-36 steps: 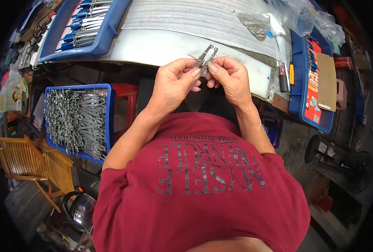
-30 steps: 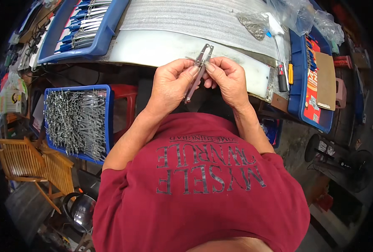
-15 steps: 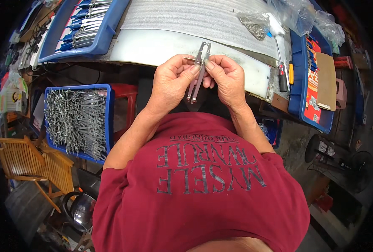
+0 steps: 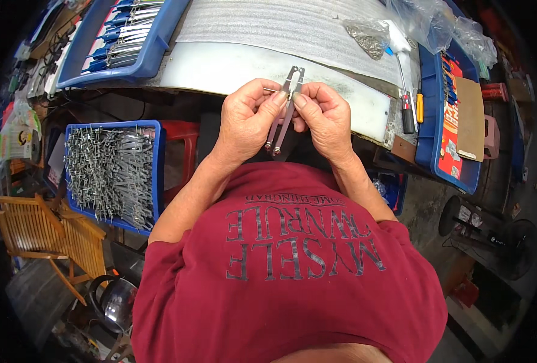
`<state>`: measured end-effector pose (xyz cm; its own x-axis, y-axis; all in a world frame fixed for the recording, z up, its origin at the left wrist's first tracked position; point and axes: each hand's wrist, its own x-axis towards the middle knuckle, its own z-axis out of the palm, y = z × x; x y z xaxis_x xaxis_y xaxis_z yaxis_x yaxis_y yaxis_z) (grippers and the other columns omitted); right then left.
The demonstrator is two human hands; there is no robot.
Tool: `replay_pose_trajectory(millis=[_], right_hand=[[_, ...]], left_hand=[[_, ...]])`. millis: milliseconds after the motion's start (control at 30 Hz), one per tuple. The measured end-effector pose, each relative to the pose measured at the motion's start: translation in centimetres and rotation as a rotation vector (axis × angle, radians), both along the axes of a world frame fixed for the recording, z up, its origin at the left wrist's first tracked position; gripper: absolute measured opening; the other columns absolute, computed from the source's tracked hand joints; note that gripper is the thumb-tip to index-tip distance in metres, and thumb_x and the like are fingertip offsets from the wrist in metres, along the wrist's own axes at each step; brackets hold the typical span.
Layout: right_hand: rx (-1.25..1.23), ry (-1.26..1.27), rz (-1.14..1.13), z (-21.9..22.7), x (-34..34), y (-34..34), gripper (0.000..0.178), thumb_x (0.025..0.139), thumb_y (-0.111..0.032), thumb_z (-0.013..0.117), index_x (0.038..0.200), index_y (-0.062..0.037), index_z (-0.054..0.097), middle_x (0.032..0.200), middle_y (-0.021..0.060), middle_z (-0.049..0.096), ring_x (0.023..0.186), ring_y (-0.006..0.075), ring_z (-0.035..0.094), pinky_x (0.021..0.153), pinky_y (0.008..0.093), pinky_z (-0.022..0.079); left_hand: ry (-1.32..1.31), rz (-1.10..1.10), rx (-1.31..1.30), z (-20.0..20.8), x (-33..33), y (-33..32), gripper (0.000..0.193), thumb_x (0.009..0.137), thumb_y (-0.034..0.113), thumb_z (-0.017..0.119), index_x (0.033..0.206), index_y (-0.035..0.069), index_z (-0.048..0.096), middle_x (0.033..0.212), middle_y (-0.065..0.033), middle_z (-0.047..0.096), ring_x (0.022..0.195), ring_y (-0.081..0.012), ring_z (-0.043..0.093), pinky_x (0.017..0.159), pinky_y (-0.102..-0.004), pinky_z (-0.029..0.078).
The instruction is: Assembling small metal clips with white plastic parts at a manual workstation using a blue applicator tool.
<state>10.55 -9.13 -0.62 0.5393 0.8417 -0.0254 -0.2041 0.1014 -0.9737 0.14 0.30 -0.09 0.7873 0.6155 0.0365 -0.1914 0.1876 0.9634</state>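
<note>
Two slim metal strips, lying nearly side by side like a narrow two-legged bracket, are held upright over the near edge of the white board. Small round fittings show at their lower ends. My left hand pinches the left strip between thumb and fingers. From the opposite side my right hand grips the other strip, its thumb pressed close to the left one. A short thin pin pokes out by the left fingertips. The thumbs cover the strips' middle, so any joint there is hidden.
White board and foam sheet cover the bench. Blue bins stand at left and right. Left of me, a blue crate is full of metal parts. Screwdrivers, including a yellow-handled screwdriver, lie right.
The metal strips have shifted slightly down toward me, and their lower ends have moved a little left. Both hands keep their pinch on them.
</note>
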Motion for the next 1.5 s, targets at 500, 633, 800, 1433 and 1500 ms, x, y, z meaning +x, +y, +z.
replay_pose_trajectory(millis=[500,633,800,1433,1500], right_hand=[[0.020,0.010,0.003,0.4,-0.4,-0.4,0.013,0.083,-0.010,0.054,0.088,0.0016,0.051,0.067,0.0039,0.054,0.049,0.0047,0.042,0.043,0.0165,0.033],[0.009,0.006,-0.001,0.2,-0.3,-0.5,0.013,0.083,-0.010,0.053,0.088,0.0017,0.051,0.067,0.0038,0.053,0.049,0.0048,0.042,0.043,0.0165,0.033],[0.012,0.031,-0.031,0.0,-0.3,-0.6,0.012,0.083,-0.010,0.053,0.088,0.0014,0.051,0.066,0.0032,0.053,0.049,0.0049,0.042,0.043,0.0166,0.033],[-0.013,0.001,-0.034,0.1,-0.7,-0.5,0.012,0.083,-0.011,0.053,0.086,0.0006,0.051,0.066,0.0030,0.052,0.048,0.0053,0.042,0.044,0.0172,0.034],[-0.021,-0.002,-0.037,0.0,-0.7,-0.5,0.012,0.084,-0.011,0.053,0.086,0.0007,0.050,0.066,0.0030,0.052,0.048,0.0054,0.041,0.044,0.0174,0.034]], left_hand=[[-0.034,0.000,-0.069,0.2,0.0,-0.6,0.009,0.084,0.005,0.050,0.086,-0.003,0.053,0.065,-0.0039,0.057,0.055,-0.0050,0.052,0.047,-0.0171,0.041],[-0.035,-0.006,-0.046,-0.4,0.2,-0.5,0.009,0.084,0.006,0.051,0.086,-0.003,0.054,0.064,-0.0033,0.057,0.055,-0.0049,0.052,0.047,-0.0171,0.041],[0.009,-0.073,-0.097,-0.4,0.2,-0.2,0.010,0.084,0.007,0.052,0.087,-0.003,0.054,0.065,-0.0036,0.057,0.057,-0.0049,0.052,0.049,-0.0174,0.042],[-0.022,0.029,-0.098,-0.6,0.2,-0.9,0.011,0.084,0.007,0.051,0.088,-0.003,0.052,0.069,-0.0043,0.057,0.058,-0.0044,0.051,0.047,-0.0166,0.040],[-0.027,0.039,-0.099,-0.8,0.2,-0.9,0.011,0.084,0.007,0.051,0.088,-0.003,0.052,0.069,-0.0041,0.056,0.057,-0.0041,0.050,0.046,-0.0164,0.039]])
